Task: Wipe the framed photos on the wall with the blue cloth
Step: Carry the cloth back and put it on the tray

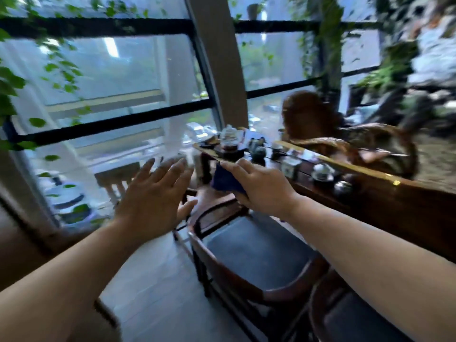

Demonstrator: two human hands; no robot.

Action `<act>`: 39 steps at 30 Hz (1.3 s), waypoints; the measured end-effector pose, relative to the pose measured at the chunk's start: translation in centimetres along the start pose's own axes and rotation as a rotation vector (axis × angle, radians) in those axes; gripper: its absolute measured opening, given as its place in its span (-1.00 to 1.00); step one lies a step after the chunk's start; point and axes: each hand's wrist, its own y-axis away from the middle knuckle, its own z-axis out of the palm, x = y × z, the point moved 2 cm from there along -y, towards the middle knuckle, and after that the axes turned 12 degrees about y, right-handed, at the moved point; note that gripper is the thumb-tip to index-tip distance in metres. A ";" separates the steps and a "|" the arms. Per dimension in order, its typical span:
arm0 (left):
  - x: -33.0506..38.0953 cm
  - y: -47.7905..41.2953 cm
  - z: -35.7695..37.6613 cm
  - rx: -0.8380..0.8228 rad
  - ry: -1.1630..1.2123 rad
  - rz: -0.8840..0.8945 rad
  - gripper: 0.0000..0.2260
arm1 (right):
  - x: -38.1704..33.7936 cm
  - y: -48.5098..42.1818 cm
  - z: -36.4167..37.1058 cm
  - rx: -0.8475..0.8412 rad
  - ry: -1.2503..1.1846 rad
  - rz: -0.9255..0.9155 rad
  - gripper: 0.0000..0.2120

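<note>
Blue cloth (225, 180) pinched in right hand (261, 187), left hand (154, 193) splayed empty; risk: snagging teaware (229, 139) on desk (370, 206).

We face a tall window (111, 77) with black bars, daylight pouring through its pale glass. Green vines (14, 82) trail down its left side, and a grey pillar (217, 70) splits the panes. Below us stands a dark wooden chair (249, 262) with a blue-grey seat on a grey floor (153, 287). To our right runs a long wooden table (385, 206) crowded with tea ware (229, 139), blurred rocks and plants behind it.
</note>
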 end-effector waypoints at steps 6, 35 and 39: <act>10.1 -5.0 4.4 -0.057 0.152 0.202 -0.40 | 6.4 11.7 -0.9 -0.154 0.098 0.224 -0.45; 46.7 -20.2 28.2 -0.384 0.333 0.472 -0.31 | 30.4 55.8 15.1 -0.837 0.231 0.686 -0.48; 47.6 -19.5 31.4 -0.425 0.347 0.473 -0.31 | 32.6 56.9 17.2 -0.806 0.251 0.755 -0.50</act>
